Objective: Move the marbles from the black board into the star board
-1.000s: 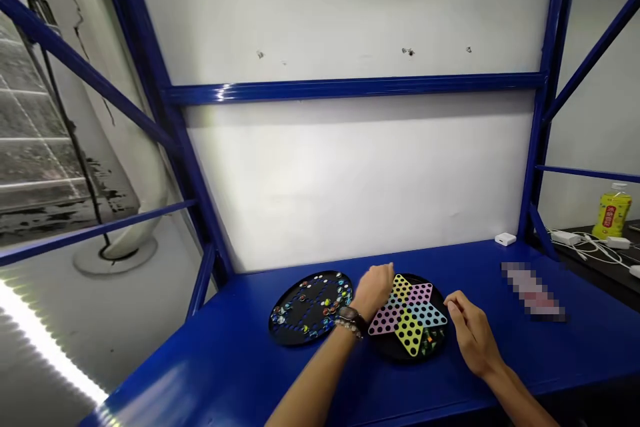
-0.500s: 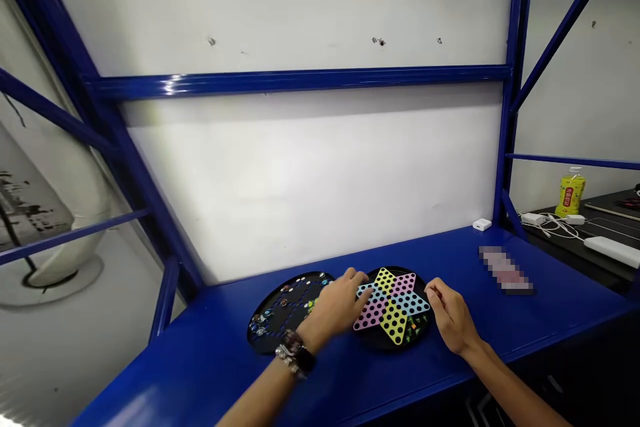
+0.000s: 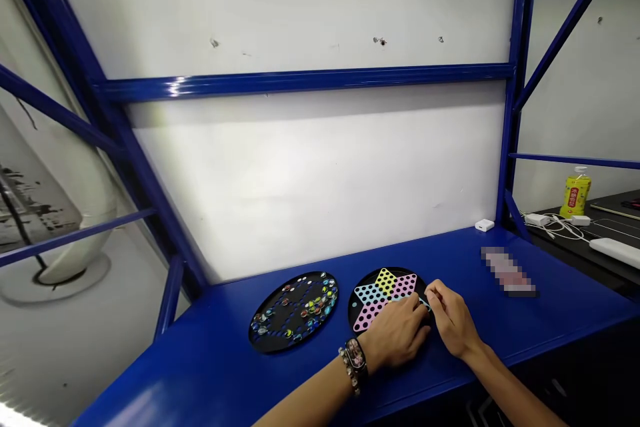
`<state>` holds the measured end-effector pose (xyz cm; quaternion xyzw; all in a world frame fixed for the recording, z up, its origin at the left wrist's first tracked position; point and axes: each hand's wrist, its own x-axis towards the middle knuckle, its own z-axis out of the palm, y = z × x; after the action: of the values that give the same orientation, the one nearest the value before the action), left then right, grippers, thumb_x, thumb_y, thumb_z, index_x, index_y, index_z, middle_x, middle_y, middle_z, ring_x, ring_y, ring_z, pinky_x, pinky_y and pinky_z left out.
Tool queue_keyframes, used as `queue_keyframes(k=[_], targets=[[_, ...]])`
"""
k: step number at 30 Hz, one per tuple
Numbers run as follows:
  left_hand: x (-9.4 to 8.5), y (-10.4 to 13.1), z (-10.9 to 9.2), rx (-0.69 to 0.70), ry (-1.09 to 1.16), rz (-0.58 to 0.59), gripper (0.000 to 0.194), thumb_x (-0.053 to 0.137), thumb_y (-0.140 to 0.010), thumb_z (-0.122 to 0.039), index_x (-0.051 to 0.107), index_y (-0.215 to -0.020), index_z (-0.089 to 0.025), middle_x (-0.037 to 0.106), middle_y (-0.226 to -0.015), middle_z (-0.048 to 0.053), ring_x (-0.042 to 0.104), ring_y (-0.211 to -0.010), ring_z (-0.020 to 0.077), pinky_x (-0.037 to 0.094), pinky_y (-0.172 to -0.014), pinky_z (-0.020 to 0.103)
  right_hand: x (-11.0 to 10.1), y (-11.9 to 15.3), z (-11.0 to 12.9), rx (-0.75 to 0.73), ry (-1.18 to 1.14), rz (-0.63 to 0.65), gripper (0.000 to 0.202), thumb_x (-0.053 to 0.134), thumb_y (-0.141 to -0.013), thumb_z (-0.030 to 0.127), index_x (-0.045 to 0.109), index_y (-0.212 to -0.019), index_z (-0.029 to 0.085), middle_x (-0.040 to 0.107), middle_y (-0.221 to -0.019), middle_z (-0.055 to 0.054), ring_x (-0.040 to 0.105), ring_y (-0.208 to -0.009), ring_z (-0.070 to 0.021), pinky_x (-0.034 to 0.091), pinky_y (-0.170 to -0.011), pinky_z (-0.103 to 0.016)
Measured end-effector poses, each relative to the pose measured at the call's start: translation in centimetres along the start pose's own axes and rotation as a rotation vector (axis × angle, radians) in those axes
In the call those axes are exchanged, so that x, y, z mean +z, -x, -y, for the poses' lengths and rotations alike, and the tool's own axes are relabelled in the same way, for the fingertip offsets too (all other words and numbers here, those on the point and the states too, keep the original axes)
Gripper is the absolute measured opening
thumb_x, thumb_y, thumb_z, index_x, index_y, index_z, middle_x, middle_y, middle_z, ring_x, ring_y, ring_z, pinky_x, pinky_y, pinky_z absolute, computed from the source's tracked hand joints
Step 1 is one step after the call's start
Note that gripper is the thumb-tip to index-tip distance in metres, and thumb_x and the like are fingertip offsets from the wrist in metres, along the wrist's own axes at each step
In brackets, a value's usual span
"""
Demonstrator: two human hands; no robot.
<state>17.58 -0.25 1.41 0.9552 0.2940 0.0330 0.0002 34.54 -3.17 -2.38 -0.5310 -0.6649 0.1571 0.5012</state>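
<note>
A round black tray with a star-shaped Chinese checkers board (image 3: 371,313) in yellow, pink and light blue lies on the blue table. My left hand (image 3: 397,330), with a watch and bead bracelet at its wrist, covers the board's lower right part. Its fingers are bent down and their tips are hidden. At the tray's right edge is my right hand (image 3: 453,320), thumb and fingers pressed together; whatever they hold does not show. Left of the board, a second round black tray (image 3: 277,313) bears many coloured glass marbles (image 3: 317,307) scattered over its dimpled surface.
The blue tabletop (image 3: 210,360) is framed by blue metal bars (image 3: 310,82) before a white wall. A blurred-out flat object (image 3: 507,272) and a white adapter (image 3: 484,225) lie to the right. Beyond, a dark desk holds a yellow bottle (image 3: 576,193), cables and a white power strip (image 3: 616,250).
My left hand has moved right, from between the trays to the board's lower right, uncovering the marbles on the left tray. My right hand has stayed nearly still.
</note>
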Motion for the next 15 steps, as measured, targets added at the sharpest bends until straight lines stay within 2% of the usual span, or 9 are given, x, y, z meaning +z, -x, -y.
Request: queue_keyframes(k=[10, 15], targets=[[0.18, 0.13, -0.58, -0.008, -0.069, -0.006, 0.03, 0.038, -0.103, -0.038, 0.06, -0.113, -0.022, 0.061, -0.109, 0.009, 0.061, -0.089, 0.0215, 0.052, -0.077, 0.034, 0.15, 0.04, -0.2, -0.003, 0.039, 0.013, 0.04, 0.034, -0.102, 0.047, 0.045, -0.071, 0.023, 0.054, -0.064, 0.001, 0.05, -0.059, -0.0163, 0.038, -0.059, -0.026], [0.65, 0.18, -0.65, -0.049, -0.052, -0.052, 0.025, 0.041, -0.101, -0.036, 0.061, -0.109, -0.024, 0.059, -0.11, 0.007, 0.061, -0.089, 0.0203, 0.053, -0.078, 0.034, 0.32, 0.07, -0.25, 0.022, 0.03, 0.02, 0.044, 0.035, -0.102, 0.05, 0.039, -0.068, 0.024, 0.052, -0.062, 0.002, 0.047, -0.059, -0.0157, 0.035, -0.058, -0.026]])
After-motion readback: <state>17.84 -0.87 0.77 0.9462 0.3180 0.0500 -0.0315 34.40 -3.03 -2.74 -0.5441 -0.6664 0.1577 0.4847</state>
